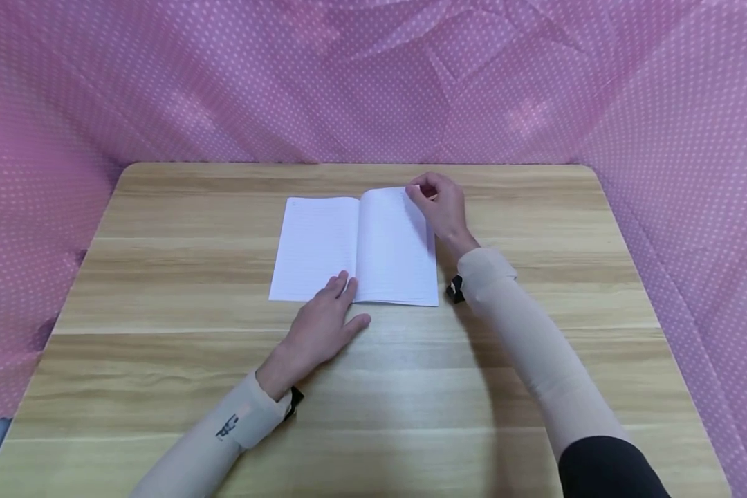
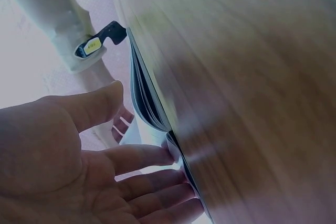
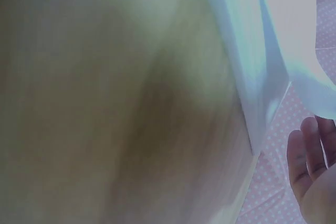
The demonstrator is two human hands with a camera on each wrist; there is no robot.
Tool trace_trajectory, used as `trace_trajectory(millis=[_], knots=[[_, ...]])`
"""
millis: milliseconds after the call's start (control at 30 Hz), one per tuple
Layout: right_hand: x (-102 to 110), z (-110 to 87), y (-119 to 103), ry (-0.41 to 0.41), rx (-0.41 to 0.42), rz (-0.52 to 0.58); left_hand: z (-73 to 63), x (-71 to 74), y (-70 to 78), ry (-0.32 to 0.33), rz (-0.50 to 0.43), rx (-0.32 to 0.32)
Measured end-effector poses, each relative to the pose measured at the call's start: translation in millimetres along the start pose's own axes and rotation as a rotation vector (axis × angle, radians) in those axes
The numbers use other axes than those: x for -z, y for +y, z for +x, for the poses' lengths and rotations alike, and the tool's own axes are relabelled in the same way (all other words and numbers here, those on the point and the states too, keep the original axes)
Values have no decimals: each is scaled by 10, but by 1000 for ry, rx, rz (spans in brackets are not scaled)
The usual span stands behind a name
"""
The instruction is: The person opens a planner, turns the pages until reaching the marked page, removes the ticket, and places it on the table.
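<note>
An open notebook with white ruled pages lies near the middle of the table. My left hand rests with straight fingers on the bottom edge of its left page, close to the spine; the thumb points off over the wood. At the top right corner, my right hand pinches a page between thumb and fingers. In the right wrist view that page curves up, apart from the sheets beneath. The left wrist view shows the stacked page edges fanned slightly on the right half.
The notebook lies on a light wood-grain table with rounded far corners. Pink cloth with white dots hangs behind the table and along both sides. Each wrist carries a small black device under a pale sleeve.
</note>
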State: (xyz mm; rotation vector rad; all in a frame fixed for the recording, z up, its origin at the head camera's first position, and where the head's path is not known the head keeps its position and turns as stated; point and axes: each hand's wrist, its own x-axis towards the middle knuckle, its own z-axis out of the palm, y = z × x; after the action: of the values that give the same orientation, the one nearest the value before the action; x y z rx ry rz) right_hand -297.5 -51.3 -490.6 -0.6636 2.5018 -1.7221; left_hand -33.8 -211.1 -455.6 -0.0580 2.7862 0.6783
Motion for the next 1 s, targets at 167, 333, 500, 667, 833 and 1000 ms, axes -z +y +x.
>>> trace_trajectory(millis=[167,333,500,667,833,1000], knots=[[-36,-16,-2,6,-22,49,-1,-4,-5,0,-12,1],[-58,-36,-23,9,-35,88,-6,-3,-11,4,-13,-5],[-68,-42,-107,1,-77,138,-5,7,-11,1,-12,-6],[-75,-2,-264,-42,-125,182,2,24,-17,5,-8,-10],[-71,86,-412,-114,-217,235,9,38,-35,21,-11,-28],[-63,138,-505,-164,-329,350,12,55,-32,14,-21,-31]])
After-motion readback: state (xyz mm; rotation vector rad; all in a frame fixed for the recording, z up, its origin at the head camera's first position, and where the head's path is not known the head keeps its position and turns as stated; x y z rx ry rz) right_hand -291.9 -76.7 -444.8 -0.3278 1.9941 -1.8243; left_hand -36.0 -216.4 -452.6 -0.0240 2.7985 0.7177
